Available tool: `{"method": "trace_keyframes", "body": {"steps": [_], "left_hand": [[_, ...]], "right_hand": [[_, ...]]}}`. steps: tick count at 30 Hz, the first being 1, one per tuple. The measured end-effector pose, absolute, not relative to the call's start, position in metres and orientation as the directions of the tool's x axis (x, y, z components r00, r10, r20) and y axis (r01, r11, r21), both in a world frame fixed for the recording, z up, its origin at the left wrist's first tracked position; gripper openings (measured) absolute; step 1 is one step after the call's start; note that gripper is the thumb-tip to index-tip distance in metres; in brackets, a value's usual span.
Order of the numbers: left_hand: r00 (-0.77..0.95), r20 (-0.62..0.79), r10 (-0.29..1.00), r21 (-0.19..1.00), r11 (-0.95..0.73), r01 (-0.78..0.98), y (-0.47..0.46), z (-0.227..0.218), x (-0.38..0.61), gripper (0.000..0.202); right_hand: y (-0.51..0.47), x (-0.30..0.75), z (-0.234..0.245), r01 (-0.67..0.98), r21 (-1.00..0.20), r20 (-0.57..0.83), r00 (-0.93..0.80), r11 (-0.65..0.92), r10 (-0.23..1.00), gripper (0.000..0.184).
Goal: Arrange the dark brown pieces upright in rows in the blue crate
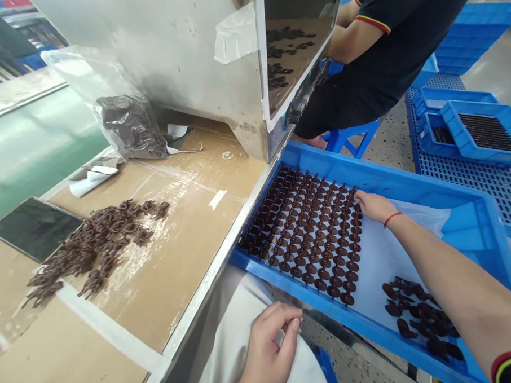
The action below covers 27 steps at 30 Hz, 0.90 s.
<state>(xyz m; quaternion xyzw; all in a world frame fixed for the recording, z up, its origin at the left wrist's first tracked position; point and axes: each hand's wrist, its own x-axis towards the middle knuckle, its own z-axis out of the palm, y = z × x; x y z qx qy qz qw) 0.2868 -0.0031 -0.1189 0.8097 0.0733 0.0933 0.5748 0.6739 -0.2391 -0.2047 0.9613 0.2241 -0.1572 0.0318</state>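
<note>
My right hand reaches into a blue plastic tray. Its fingers pinch the far end of the outermost strip of dark brown discs. That strip lies beside several like it, forming close parallel rows on a white sheet. Near the tray's front right corner lies a loose heap of dark brown disc pieces. Over my lap, outside the tray, my left hand is closed, thumb against index finger; whatever is between the tips is too small to make out.
On the brown-covered bench lie a pile of dark brown pieces, a dark flat panel and a plastic bag of brown parts. A metal machine housing stands behind. Beyond it sits another person. Blue crates stand right.
</note>
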Motion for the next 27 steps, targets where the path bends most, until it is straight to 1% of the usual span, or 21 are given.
{"method": "trace_keyframes", "body": {"steps": [4, 9, 18, 20, 24, 27], "left_hand": [[0.971, 0.072, 0.230, 0.944, -0.331, 0.009, -0.003, -0.119, 0.287, 0.015], [0.972, 0.060, 0.227, 0.945, -0.328, 0.018, -0.004, -0.119, 0.286, 0.016], [0.973, 0.056, 0.224, 0.945, -0.326, 0.021, -0.003, -0.118, 0.287, 0.016], [0.973, 0.055, 0.224, 0.946, -0.324, 0.021, -0.003, -0.118, 0.288, 0.016], [0.975, 0.061, 0.216, 0.946, -0.324, 0.013, -0.003, -0.118, 0.288, 0.016], [0.975, 0.060, 0.213, 0.945, -0.328, 0.014, -0.003, -0.117, 0.288, 0.016]], "right_hand": [[-0.241, 0.677, -0.208, 0.410, -0.033, -0.319, 0.860, -0.911, 0.399, 0.027], [-0.243, 0.682, -0.216, 0.394, -0.093, -0.303, 0.864, -0.915, 0.403, 0.026], [-0.264, 0.686, -0.215, 0.318, -0.135, -0.196, 0.920, -0.939, 0.340, 0.027], [-0.270, 0.679, -0.213, 0.323, -0.146, -0.194, 0.917, -0.935, 0.348, 0.024], [-0.276, 0.658, -0.218, 0.380, -0.182, -0.216, 0.885, -0.907, 0.413, 0.018], [-0.276, 0.645, -0.225, 0.399, -0.186, -0.208, 0.877, -0.898, 0.433, 0.017]]}}
